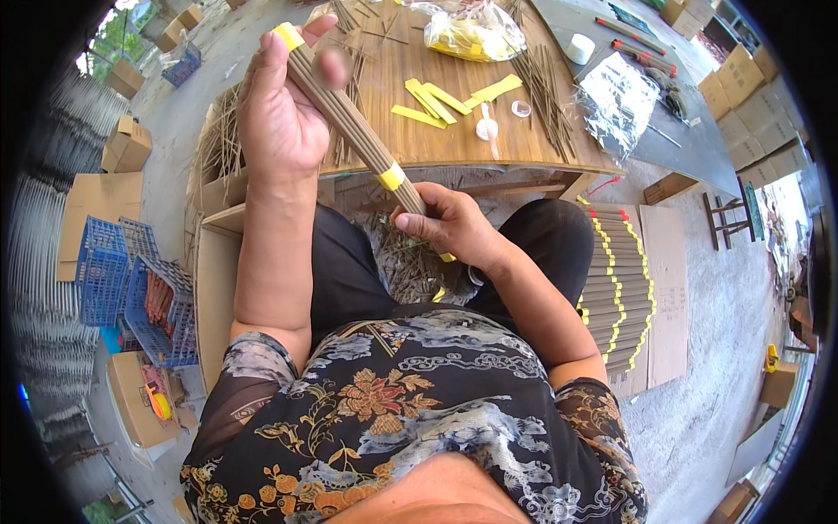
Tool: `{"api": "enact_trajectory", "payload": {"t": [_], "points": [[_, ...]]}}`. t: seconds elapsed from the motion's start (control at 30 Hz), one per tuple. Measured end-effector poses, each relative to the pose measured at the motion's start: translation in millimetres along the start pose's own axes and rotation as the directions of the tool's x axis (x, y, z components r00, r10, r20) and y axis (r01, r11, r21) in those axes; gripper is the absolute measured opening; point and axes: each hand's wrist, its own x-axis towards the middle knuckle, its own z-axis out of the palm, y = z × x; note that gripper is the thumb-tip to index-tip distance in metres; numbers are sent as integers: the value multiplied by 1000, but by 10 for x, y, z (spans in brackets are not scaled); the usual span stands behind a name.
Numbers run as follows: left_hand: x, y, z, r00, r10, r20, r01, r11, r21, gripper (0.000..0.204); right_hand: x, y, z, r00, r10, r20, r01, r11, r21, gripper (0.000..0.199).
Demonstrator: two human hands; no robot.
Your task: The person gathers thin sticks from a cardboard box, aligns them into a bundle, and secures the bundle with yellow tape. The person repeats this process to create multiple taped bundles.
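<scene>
While the left hand [281, 118] and right hand [449, 227] hold the bundle [353, 127] aslant in the air by the bench [436, 148], the step in hand seems to be trueing it up or checking it, with yellow bands [391, 175] already in place, and the next move would probably call for a steady grip that keeps the ends level. The bundle's upper end lies between the thumb and spread fingers of the left hand, though how firmly they press cannot be told, while its lower part, below the middle band, is clamped between the thumb and fingers of the right
</scene>
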Motion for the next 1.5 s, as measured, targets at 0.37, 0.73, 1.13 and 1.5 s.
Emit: {"api": "enact_trajectory", "payload": {"t": [0.37, 0.73, 1.13, 1.5], "points": [[0, -74, -50, 965, -261, -28, 263, 958, 116, 35, -36, -203, -128, 980, -91, 180, -15, 858, 514, 21], [-1021, -623, 224, 603, -781, 162, 707, 618, 343, 43, -153, -448, -510, 885, -215, -413, 450, 621, 641, 18], [-1017, -1071, 724, 522, -813, 257, 598, 564, 569, 47, -892, -278, -896, 744, -383, -547, 630, 674, 385, 24], [-830, -1443, 593, 549, -833, 65, 669, 485, 563, 41, -3013, 1604, -1799, -66, 262, -963, 35, 965, 260, 32]]}}
